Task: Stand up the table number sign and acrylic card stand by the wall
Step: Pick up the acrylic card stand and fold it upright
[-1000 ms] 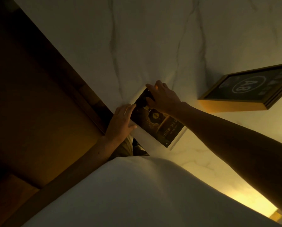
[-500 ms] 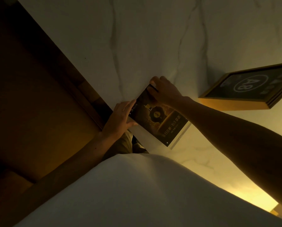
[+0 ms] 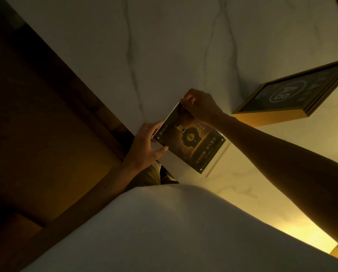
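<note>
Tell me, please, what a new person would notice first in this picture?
Both hands hold the dark acrylic card stand at the centre, over the white marble table: the left hand at its left edge, the right hand at its top corner. At right stands the gold-framed table number sign, marked A8.

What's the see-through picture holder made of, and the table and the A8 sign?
The card stand looks like clear acrylic: glossy, see-through edges. The table looks like polished white marble or stone, going by its grey veins. The A8 sign seems to be gold-coloured wood or metal; I can't tell which.
</note>
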